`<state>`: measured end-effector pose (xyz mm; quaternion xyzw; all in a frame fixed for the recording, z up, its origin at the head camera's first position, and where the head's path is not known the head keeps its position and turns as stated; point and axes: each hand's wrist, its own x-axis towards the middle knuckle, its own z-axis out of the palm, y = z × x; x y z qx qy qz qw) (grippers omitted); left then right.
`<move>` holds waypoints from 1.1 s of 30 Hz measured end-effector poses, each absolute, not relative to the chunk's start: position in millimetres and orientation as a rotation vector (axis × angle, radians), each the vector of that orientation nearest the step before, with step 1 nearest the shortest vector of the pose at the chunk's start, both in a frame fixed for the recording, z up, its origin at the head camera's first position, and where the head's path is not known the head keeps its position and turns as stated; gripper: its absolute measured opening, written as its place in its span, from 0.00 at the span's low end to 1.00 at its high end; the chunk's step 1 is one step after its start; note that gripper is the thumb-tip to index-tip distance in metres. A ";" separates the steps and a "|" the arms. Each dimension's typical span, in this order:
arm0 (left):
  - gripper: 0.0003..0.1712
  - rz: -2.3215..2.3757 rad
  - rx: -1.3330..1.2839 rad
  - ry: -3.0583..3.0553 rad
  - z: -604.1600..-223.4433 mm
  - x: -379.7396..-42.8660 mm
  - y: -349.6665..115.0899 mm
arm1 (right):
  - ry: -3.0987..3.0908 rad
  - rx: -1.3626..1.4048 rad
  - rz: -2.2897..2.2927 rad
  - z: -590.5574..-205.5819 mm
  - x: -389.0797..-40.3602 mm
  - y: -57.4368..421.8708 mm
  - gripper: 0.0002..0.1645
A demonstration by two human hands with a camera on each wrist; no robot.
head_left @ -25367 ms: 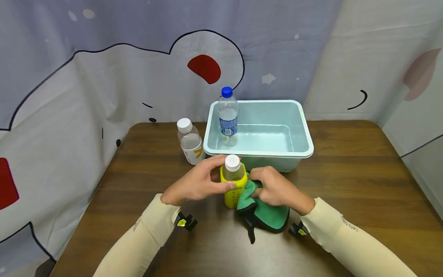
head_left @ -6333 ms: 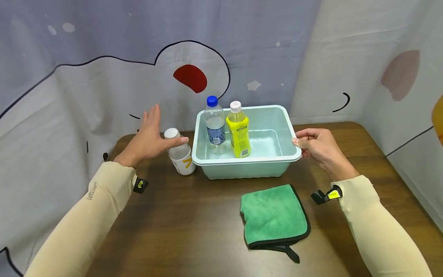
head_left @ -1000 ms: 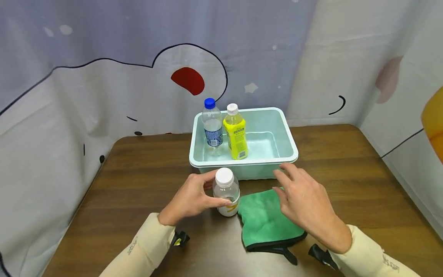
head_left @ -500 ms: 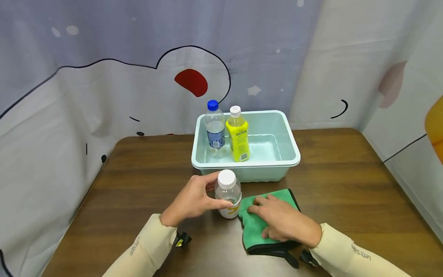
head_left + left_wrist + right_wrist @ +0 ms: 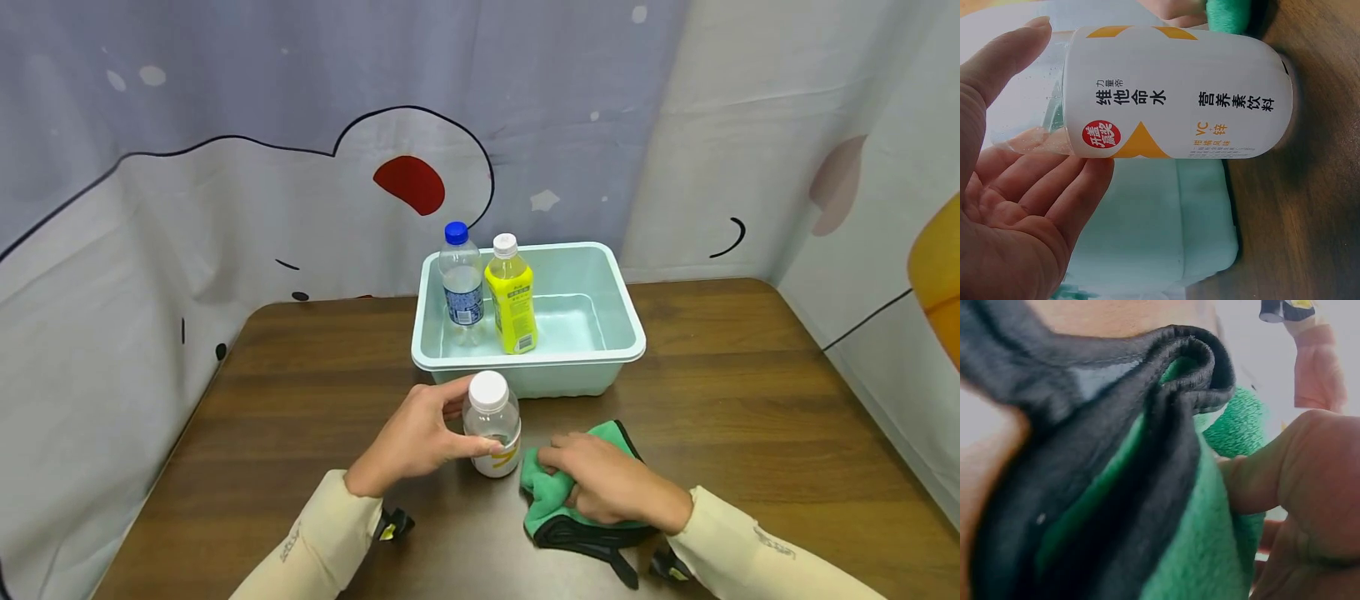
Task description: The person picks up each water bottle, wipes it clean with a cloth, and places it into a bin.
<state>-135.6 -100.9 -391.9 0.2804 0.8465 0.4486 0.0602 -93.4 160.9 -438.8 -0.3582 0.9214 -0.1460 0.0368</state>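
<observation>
A clear drink bottle (image 5: 491, 425) with a white cap and a white and orange label stands upright on the table, in front of the tub. My left hand (image 5: 420, 437) holds it from the left, thumb on the near side and fingers round the far side; its label (image 5: 1172, 94) fills much of the left wrist view. Just right of the bottle my right hand (image 5: 611, 479) grips a green cloth (image 5: 547, 496) with black edging. In the right wrist view the bunched cloth (image 5: 1204, 531) is pinched between thumb and fingers.
Behind the hands stands a pale green plastic tub (image 5: 630, 343). Inside it, at the left, are a blue-capped clear bottle (image 5: 463, 304) and a yellow bottle with a white cap (image 5: 513, 308). The wooden table (image 5: 315, 375) meets a patterned curtain (image 5: 225, 217) at the back.
Over the last second my right hand has come down onto the green cloth and bunched it up. The left hand keeps its hold. Earlier, the yellow bottle went into the tub.
</observation>
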 end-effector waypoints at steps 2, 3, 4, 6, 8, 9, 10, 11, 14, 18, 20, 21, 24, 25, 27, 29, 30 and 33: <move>0.39 1.360 0.850 2.562 -392.0 -135.7 -101.1 | 2.823 -1.083 -0.584 -439.6 -93.4 164.7 0.26; 0.39 1.358 0.848 2.562 -392.1 -135.8 -101.1 | 2.828 -1.073 -0.657 -439.4 -93.4 166.5 0.27; 0.39 1.359 0.848 2.560 -392.2 -136.0 -101.1 | 2.838 -1.064 -0.739 -438.6 -93.7 168.0 0.28; 0.39 1.356 0.846 2.560 -392.5 -136.4 -101.1 | 2.877 -1.071 -0.890 -435.7 -94.4 170.2 0.27; 0.39 1.358 0.846 2.553 -392.8 -136.9 -100.8 | 2.909 -1.095 -1.049 -430.0 -95.9 171.8 0.26; 0.39 1.360 0.847 2.549 -392.8 -137.1 -100.7 | 2.926 -1.112 -1.118 -426.6 -96.9 172.5 0.25; 0.39 1.362 0.851 2.547 -393.0 -137.3 -100.6 | 2.931 -1.129 -1.191 -422.5 -97.8 172.7 0.25; 0.39 1.365 0.854 2.545 -393.2 -137.4 -100.6 | 2.927 -1.149 -1.263 -418.0 -98.2 172.9 0.25; 0.39 1.373 0.860 2.538 -393.5 -137.2 -100.6 | 2.895 -1.224 -1.451 -405.3 -99.7 171.1 0.25; 0.39 1.376 0.863 2.532 -393.3 -136.5 -101.2 | 2.855 -1.234 -1.587 -390.8 -101.2 161.0 0.21; 0.38 1.384 0.857 2.524 -393.2 -136.4 -101.5 | 2.844 -1.174 -1.599 -385.2 -102.9 153.3 0.22; 0.38 1.386 0.858 2.524 -393.5 -136.4 -101.8 | 2.841 -1.132 -1.591 -383.0 -103.8 149.4 0.24; 0.37 1.393 0.846 2.528 -394.3 -136.7 -102.2 | 2.837 -1.048 -1.529 -378.9 -107.1 139.3 0.32; 0.37 1.392 0.848 2.534 -394.4 -136.6 -102.0 | 2.843 -1.037 -1.492 -378.1 -107.8 137.1 0.34; 0.37 1.382 0.861 2.547 -394.9 -136.1 -101.7 | 2.857 -1.023 -1.415 -377.4 -108.6 134.9 0.36; 0.37 1.376 0.869 2.555 -395.1 -135.5 -101.0 | 2.874 -1.035 -1.326 -376.1 -109.7 134.9 0.31; 0.37 1.376 0.877 2.558 -395.4 -135.1 -100.6 | 2.887 -1.040 -1.277 -375.4 -110.1 135.5 0.27; 0.38 1.375 0.892 2.568 -396.2 -134.0 -100.0 | 2.918 -1.056 -1.141 -372.0 -110.8 137.0 0.16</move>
